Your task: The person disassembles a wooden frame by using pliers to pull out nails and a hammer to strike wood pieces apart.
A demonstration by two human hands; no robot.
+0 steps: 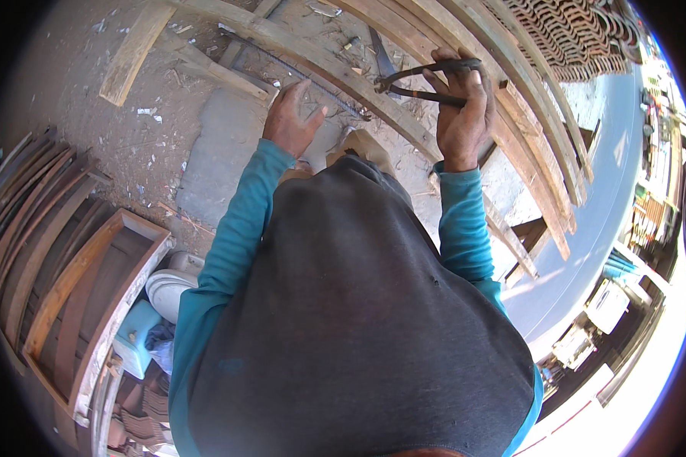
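My right hand (466, 114) is closed around the handles of dark metal pincers (411, 82). Their jaws point left, at a long wooden plank (343, 72) that runs diagonally under them; whether they touch it I cannot tell. My left hand (290, 120) holds nothing, its thumb and fingers apart, over the ground left of that plank. A thin dark ridged metal bar (301, 76) lies close beyond its fingertips. Farther off, a dark flat pointed blade-like piece (381, 53) shows between the planks.
Several long boards (537, 145) lie stacked at the right, with roof tiles (568, 34) behind. Loose wood pieces (137, 53) lie at far left. Wooden frames (91, 305), a light-blue container (136, 335) and a white lidded bucket (168, 293) stand at near left. Debris litters the ground.
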